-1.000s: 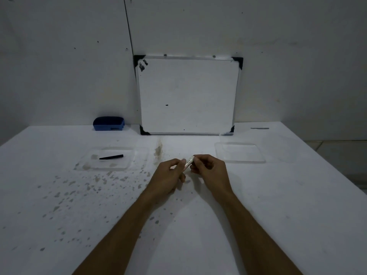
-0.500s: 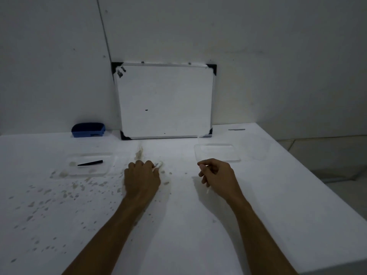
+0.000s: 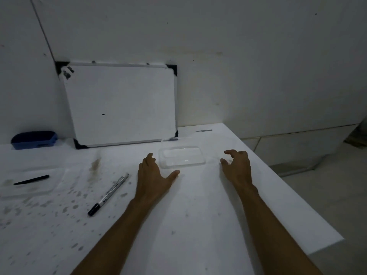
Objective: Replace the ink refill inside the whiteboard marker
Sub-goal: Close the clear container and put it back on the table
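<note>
Our slim white whiteboard marker with a black cap (image 3: 108, 193) lies loose on the stained white table (image 3: 198, 225), left of our hands. Our left hand (image 3: 154, 174) is open and empty, just beside the near-left corner of the clear plastic container (image 3: 181, 157); our right hand (image 3: 237, 167) hovers open and empty, right of it. A thin black refill stick (image 3: 31, 180) rests in the far-left clear tray (image 3: 29, 187). The light container could skid if we grab it unevenly.
</note>
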`<state>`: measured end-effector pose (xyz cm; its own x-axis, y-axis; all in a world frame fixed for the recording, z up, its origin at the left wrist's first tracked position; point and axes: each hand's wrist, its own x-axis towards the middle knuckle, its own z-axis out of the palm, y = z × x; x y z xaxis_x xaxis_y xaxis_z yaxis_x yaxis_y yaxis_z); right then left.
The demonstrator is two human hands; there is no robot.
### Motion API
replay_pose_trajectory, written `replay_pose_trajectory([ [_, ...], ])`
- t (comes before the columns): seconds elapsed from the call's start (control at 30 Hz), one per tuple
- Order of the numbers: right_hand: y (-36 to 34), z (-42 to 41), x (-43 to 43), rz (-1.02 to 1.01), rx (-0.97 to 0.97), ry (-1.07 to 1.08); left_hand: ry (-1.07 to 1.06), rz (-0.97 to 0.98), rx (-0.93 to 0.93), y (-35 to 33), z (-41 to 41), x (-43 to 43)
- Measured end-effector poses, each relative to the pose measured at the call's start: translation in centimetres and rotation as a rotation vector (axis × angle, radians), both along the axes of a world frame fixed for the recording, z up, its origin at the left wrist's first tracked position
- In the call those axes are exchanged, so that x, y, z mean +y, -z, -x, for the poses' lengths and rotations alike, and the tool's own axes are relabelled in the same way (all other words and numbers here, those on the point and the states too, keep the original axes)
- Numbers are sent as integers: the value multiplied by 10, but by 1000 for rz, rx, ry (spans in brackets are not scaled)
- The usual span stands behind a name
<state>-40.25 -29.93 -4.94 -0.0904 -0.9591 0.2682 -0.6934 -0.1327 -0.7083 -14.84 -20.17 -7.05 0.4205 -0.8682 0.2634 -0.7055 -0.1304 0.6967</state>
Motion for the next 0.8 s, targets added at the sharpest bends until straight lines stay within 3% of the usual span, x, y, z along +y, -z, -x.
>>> replay_pose_trajectory([
  [0.2,9,13,-23,20,75,-45,35,-14,99,3,-18,-9],
  [0.4,13,7,-25,237,114,-79,60,13,124,4,-17,-6],
  [0.63,-29,-13,-3,431,-262,71,50,42,308,-7,-18,-7],
  [0.8,-55,-26,13,181,-817,55,44,86,400,-23,-23,-7],
])
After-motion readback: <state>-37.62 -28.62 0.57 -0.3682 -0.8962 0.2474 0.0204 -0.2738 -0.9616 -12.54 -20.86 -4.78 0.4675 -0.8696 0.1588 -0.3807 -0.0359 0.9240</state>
